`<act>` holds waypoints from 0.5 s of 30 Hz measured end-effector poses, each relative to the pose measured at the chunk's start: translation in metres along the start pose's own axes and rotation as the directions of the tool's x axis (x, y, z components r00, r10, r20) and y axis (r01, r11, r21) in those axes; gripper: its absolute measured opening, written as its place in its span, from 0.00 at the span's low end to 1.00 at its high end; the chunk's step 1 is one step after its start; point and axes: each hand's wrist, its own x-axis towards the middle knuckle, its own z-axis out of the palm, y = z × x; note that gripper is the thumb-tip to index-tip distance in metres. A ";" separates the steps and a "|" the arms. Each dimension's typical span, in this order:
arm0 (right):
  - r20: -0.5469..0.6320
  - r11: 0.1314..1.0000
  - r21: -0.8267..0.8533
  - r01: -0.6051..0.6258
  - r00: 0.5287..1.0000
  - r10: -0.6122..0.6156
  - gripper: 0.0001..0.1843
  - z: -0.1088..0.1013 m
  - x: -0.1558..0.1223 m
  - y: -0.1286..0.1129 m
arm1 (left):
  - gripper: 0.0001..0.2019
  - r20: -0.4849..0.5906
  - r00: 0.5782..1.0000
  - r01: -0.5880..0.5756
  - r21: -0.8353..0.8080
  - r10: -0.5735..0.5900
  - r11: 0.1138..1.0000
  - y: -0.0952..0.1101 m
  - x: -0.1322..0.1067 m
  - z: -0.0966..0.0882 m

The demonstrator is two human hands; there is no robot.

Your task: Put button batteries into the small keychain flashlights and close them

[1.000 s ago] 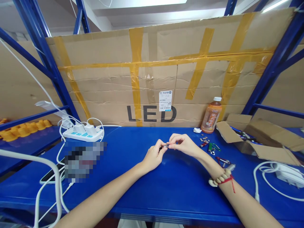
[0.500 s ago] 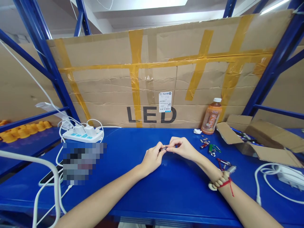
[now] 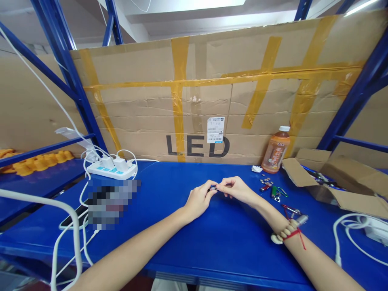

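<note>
My left hand (image 3: 198,202) is closed, its thumb and fingers pinching a small dark and silver piece (image 3: 212,188) above the blue tabletop. From the right, the fingertips of my right hand (image 3: 238,189) are pinched together at the other end of that piece. Its kind is too small to make out, and fingers hide part of it. Nearest my right forearm lie a green carabiner-like clip (image 3: 274,191), a small red and silver item (image 3: 266,187) and several tiny round metal bits (image 3: 263,180).
An orange drink bottle (image 3: 275,151) and crumpled white paper (image 3: 256,169) stand by the cardboard wall. An open carton (image 3: 318,190) holds tools at right. White cables and an adapter (image 3: 376,232) lie below it. At left are a power strip (image 3: 110,169) and phone (image 3: 68,220).
The view has shifted slightly, so most things sit further right. Both hands stay together on the small piece, with only slight finger movement.
</note>
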 end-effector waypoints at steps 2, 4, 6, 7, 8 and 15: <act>0.024 1.000 0.016 -0.024 0.999 0.024 0.23 -0.002 0.001 0.004 | 0.12 0.008 1.000 -0.021 -0.028 0.021 0.999 0.000 0.000 -0.001; 0.044 0.999 0.037 -0.040 0.998 0.038 0.23 -0.003 0.003 0.007 | 0.13 0.005 0.999 -0.053 -0.044 0.054 0.998 0.000 0.001 -0.001; 0.064 0.997 0.057 -0.060 0.996 0.057 0.24 -0.003 0.003 0.009 | 0.12 0.002 0.998 -0.066 -0.044 0.066 0.997 0.000 0.001 -0.001; 0.072 0.996 0.064 -0.069 0.995 0.064 0.25 -0.001 0.003 0.009 | 0.12 0.001 0.998 -0.059 -0.041 0.059 0.997 -0.001 0.001 -0.001; 0.074 0.995 0.069 -0.076 0.995 0.071 0.25 0.000 0.004 0.010 | 0.12 0.000 0.999 -0.044 -0.037 0.044 0.998 -0.001 0.001 -0.001; -0.095 0.997 0.075 -0.001 0.995 0.008 0.26 0.016 0.009 0.015 | 0.11 -0.042 0.996 0.081 -0.075 -0.084 0.994 -0.008 0.006 0.005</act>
